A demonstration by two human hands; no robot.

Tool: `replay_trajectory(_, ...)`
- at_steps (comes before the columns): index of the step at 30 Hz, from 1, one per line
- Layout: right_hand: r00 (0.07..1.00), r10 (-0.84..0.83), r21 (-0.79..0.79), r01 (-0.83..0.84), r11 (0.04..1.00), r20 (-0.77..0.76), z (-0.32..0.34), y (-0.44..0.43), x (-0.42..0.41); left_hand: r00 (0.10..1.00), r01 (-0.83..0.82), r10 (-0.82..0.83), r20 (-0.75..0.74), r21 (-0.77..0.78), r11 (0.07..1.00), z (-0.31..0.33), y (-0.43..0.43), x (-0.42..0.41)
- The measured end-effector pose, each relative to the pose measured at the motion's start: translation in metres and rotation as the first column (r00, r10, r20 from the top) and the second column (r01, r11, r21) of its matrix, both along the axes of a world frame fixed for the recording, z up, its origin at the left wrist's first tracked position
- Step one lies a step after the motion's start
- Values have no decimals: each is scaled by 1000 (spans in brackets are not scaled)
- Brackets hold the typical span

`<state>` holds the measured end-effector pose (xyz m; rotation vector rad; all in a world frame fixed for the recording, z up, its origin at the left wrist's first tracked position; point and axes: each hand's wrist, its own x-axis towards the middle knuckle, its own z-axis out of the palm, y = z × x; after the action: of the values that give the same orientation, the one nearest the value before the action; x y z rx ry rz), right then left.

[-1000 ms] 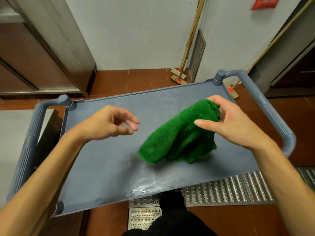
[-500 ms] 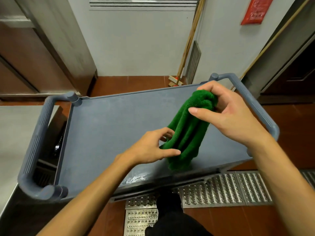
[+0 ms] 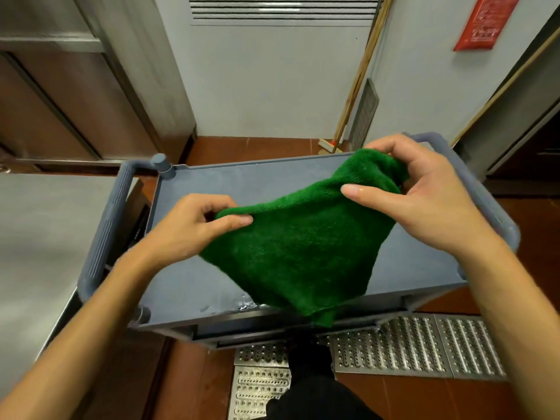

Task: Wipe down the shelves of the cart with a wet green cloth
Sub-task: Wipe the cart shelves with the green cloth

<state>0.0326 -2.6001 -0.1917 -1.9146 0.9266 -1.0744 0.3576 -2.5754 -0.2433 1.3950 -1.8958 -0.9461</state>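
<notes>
The grey cart (image 3: 103,237) stands square before the person, its top shelf (image 3: 242,183) under the hands. The green cloth (image 3: 297,247) is held up over that shelf, half spread, its lower corner drooping past the near rim. The right hand (image 3: 430,204) pinches the bunched upper corner between thumb and fingers; the left hand (image 3: 185,228) pinches the opposite edge. The step appears to be opening the cloth — best done by drawing both grips apart until it hangs flat, then folding it into a palm-wide pad. A small wet streak (image 3: 247,305) at the near edge suggests that strip is wiped — so begin at the far rim.
</notes>
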Motion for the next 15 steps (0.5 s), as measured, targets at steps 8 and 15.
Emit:
replay_trajectory(8, 976, -165, -7, 165, 986, -142, -39, -40, 41, 959, -234, 261, 107, -216, 948, 0, -17, 43)
replay_trajectory(15, 968, -201, 18, 206, 978, -148, -77, -75, 70, 924, -269, 300, 240, -153, 951, -18, -29, 54)
